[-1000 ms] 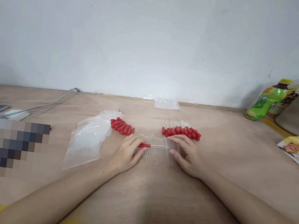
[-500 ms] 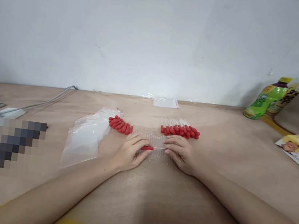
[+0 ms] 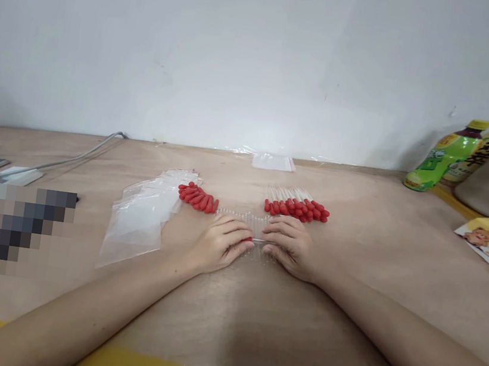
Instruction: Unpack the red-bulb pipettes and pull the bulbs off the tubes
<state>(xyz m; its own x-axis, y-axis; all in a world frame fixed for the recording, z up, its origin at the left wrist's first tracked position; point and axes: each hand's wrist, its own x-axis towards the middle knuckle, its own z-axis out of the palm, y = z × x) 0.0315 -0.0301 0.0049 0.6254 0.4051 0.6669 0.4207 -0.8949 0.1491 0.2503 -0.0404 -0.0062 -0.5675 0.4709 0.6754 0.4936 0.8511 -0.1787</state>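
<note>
Left hand (image 3: pixel 224 243): closed on a red-bulbed glass dropper (image 3: pixel 257 241). Right hand (image 3: pixel 292 248): fingertips narrowed on its glass end. Loose glass tubes (image 3: pixel 258 227) lie beneath both hands; the tabletop (image 3: pixel 248 321) extends nearer, its rear edge beyond them.

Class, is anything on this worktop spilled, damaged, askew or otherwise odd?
Nothing visible looks spilled or broken. The translucent plastic bags look untidy, overlapping in an uneven fan beside the left pile of red bulb-shaped pieces. The green plastic bottle with a yellow cap appears to lean, though the wide lens may cause that.
</note>
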